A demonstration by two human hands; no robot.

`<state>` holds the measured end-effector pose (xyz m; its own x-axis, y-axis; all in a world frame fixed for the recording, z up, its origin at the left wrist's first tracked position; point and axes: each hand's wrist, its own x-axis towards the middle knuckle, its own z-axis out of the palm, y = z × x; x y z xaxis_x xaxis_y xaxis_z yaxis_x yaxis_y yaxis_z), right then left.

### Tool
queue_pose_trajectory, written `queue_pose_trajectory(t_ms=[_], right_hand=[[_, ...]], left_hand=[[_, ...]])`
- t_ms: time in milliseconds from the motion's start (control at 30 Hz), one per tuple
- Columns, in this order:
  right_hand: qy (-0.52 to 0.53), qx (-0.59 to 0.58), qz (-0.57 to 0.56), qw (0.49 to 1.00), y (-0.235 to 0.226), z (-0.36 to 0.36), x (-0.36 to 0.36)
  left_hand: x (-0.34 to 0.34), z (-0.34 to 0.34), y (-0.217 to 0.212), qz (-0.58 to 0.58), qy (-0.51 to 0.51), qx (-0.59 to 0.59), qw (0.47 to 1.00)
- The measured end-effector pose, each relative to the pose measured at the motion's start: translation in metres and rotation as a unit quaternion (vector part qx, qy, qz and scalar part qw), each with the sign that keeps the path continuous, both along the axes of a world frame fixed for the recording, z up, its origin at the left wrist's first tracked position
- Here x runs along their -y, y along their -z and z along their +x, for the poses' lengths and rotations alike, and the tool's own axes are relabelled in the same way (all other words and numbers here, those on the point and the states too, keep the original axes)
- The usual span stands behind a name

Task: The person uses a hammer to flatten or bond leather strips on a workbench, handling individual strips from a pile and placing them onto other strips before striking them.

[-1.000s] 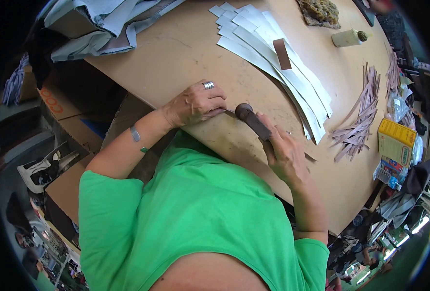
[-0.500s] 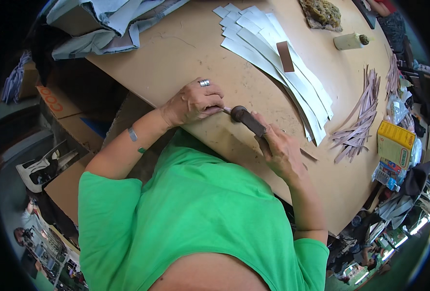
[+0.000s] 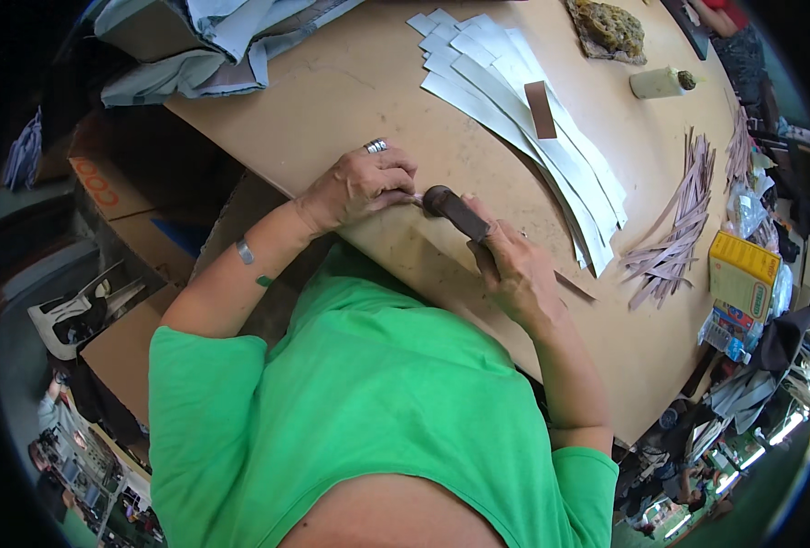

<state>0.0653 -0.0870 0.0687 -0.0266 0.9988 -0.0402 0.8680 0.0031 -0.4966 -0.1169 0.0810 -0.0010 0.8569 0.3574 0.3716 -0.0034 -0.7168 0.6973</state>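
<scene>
My left hand (image 3: 364,187), with rings on one finger, is closed near the table's front edge. Its fingertips pinch the end of a narrow pinkish strip (image 3: 418,198). My right hand (image 3: 519,269) is wrapped round a dark hammer (image 3: 460,216); its handle is hidden by the hand. The hammer's round face is beside my left fingertips, at the strip. Whether it presses on the strip I cannot tell. Past my right hand a thin brown strip end (image 3: 576,286) lies on the table; whether it is the same strip is hidden.
Overlapping pale strips (image 3: 514,110) lie ahead, a brown rectangular piece (image 3: 540,110) on top. To the right are a pile of thin mauve strips (image 3: 679,224) and a yellow box (image 3: 743,274). A bottle (image 3: 661,83), a crusty yellowish lump (image 3: 606,29) and folded grey fabric (image 3: 213,55) lie farther off.
Both hands have shifted slightly left and away from me, the hammer moving with the right hand. The grips look the same.
</scene>
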Motion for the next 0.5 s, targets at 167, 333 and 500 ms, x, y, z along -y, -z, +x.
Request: queue_pose_trajectory(t_ms=[167,333,500], right_hand=[[0.003,-0.032,0.055,0.998,-0.007,-0.01,-0.004],[0.001,-0.019,0.014,1.0,-0.008,-0.01,-0.011],[0.024,-0.032,0.062,0.997,-0.002,-0.02,-0.011]], left_hand=[[-0.001,-0.005,0.0,-0.024,-0.001,0.003,1.0],[-0.009,-0.017,-0.005,-0.037,-0.061,-0.008,0.997],[-0.009,-0.02,-0.003,-0.071,-0.099,0.007,0.993]])
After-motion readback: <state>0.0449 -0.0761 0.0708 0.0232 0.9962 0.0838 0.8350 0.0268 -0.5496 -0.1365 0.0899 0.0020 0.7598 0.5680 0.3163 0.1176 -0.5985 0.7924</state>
